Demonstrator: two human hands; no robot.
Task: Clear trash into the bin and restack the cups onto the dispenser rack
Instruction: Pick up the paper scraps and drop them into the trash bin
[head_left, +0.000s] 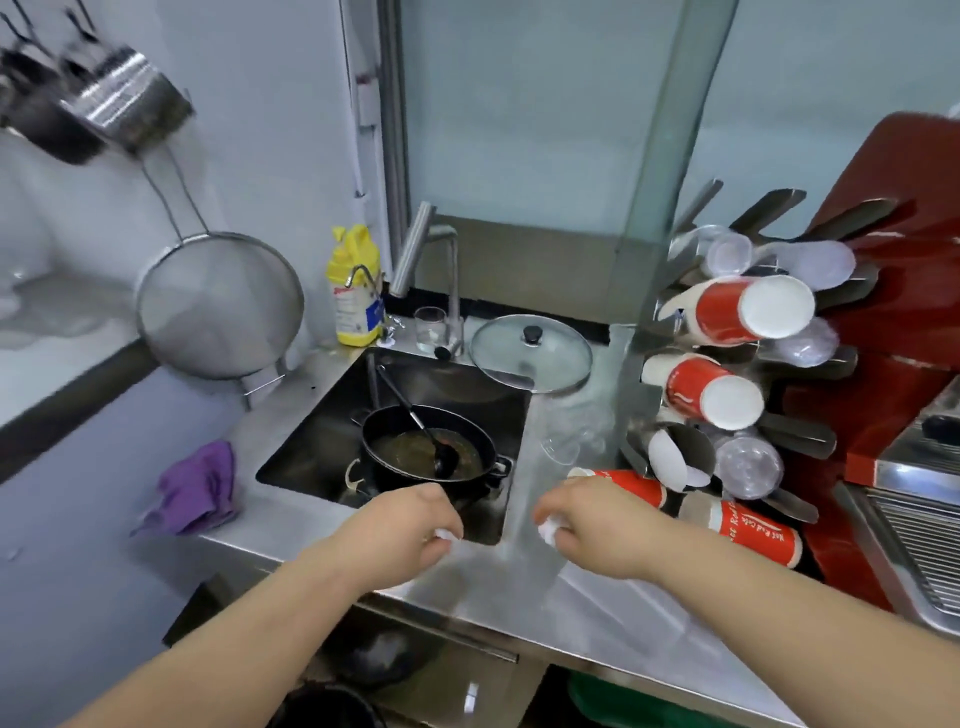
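Note:
My left hand (410, 527) is closed around a small white crumpled scrap (445, 535) above the sink's front edge. My right hand (589, 525) grips another white crumpled scrap (548, 531) over the steel counter. At the right stands a metal dispenser rack (789, 436) holding red paper cups (748, 310) and clear plastic cups (748, 466) on its prongs. Two red paper cups lie on their sides at the rack's foot, one (631, 486) just behind my right hand, the other (753, 532) to its right. A dark bin (327, 706) shows below the counter.
The sink (322, 441) holds a black pan (431, 449) with a ladle. A glass lid (530, 353), a drinking glass (430, 327), a yellow bottle (356, 291) and a tap (431, 270) stand behind it. A purple cloth (195, 491) lies left. A strainer (218, 306) hangs on the wall.

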